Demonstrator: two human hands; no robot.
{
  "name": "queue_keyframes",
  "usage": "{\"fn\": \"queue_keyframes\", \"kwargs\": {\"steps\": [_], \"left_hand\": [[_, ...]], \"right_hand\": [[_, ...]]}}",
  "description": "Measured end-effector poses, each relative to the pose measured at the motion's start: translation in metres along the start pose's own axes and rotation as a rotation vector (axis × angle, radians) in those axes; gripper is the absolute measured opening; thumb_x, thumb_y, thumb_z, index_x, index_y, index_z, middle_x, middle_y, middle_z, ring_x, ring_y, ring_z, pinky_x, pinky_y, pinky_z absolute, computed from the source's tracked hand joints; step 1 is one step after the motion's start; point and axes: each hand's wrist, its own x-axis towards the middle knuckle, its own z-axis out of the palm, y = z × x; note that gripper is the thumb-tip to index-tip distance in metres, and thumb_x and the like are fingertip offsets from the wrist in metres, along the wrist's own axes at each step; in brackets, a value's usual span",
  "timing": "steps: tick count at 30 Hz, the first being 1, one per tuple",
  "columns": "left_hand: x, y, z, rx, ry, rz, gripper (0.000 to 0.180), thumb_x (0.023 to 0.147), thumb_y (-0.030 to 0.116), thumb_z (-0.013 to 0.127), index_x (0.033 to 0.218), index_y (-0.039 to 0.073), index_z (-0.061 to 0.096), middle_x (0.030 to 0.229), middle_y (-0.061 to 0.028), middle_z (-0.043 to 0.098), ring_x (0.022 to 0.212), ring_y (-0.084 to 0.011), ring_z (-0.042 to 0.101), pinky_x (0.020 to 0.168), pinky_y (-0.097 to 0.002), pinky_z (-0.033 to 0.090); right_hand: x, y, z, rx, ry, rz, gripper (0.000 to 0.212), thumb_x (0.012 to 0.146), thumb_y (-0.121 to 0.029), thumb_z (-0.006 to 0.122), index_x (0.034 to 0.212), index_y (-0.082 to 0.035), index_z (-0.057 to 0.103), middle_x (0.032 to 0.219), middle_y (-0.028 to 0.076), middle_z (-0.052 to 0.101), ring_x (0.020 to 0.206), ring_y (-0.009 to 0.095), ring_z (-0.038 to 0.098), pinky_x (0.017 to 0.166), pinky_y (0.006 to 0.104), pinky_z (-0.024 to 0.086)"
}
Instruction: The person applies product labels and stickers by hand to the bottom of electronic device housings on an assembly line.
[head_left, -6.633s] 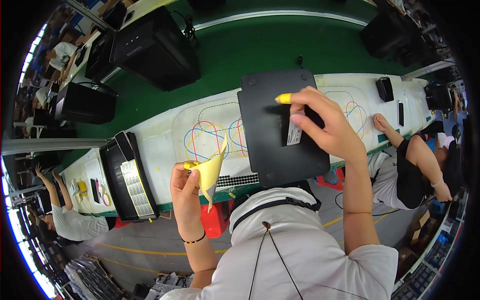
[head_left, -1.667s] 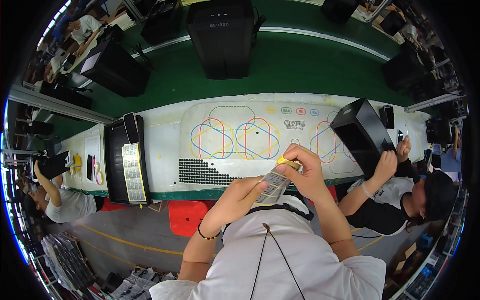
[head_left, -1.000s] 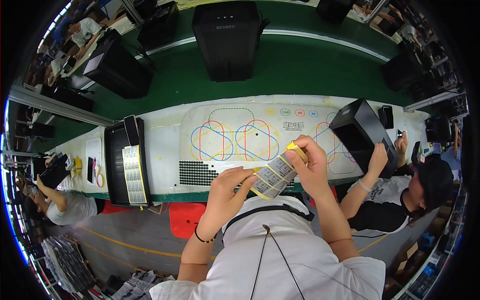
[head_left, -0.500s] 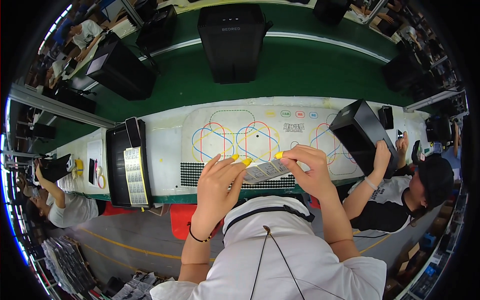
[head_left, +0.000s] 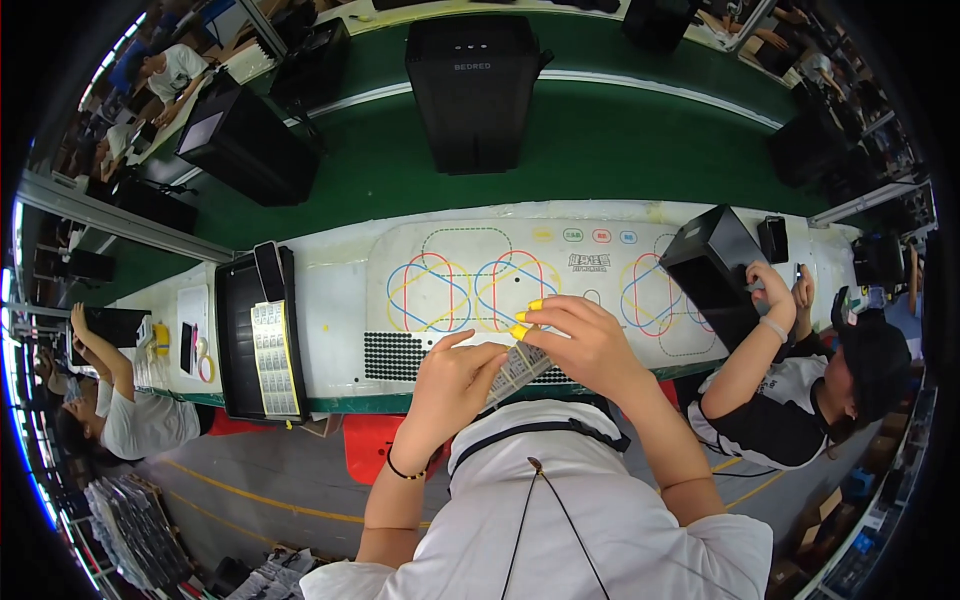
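Observation:
I hold a silver-grey sheet of printed labels low over the front edge of the table, slanted between my two hands. My left hand is closed, its thumb and a finger pinching the sheet's left side, while another finger sticks out. From the other side my right hand grips the sheet's upper part. Yellow finger covers show at the tips of its fingers; its thumb is mostly hidden. The fingertips of both hands are close together.
A black tray at left holds a yellow-edged label sheet and a phone. A printed mat covers the table. At right a co-worker handles a black box-shaped case. More black cases stand on the green conveyor.
My right hand has moved left, closer to my left hand. The label sheet has turned to a steeper slant. The co-worker's hand at right has shifted upward along the black case.

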Motion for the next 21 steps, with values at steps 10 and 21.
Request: {"fn": "queue_keyframes", "kwargs": {"steps": [10,21], "left_hand": [[0.011,-0.047,-0.004,-0.362,-0.04,-0.226,0.015,0.09,0.008,0.062,0.094,-0.005,0.067,0.076,-0.006,0.068,0.068,-0.0073,0.053,0.064,-0.026,0.046],[0.025,-0.081,-0.005,-0.39,-0.053,-0.231,0.014,0.09,0.008,0.061,0.096,-0.003,0.066,0.075,-0.0115,0.066,0.063,-0.0102,0.051,0.059,-0.0272,0.045]], "right_hand": [[0.002,0.013,0.046,0.097,0.052,0.022,0.018,0.073,-0.009,0.071,0.09,-0.008,0.068,0.105,0.003,0.066,0.102,0.025,0.061,0.086,0.0374,0.052],[0.026,0.034,0.067,0.11,-0.055,-0.037,0.017,0.072,-0.009,0.069,0.089,-0.009,0.069,0.103,0.003,0.064,0.105,0.025,0.058,0.097,0.0428,0.047]]}}
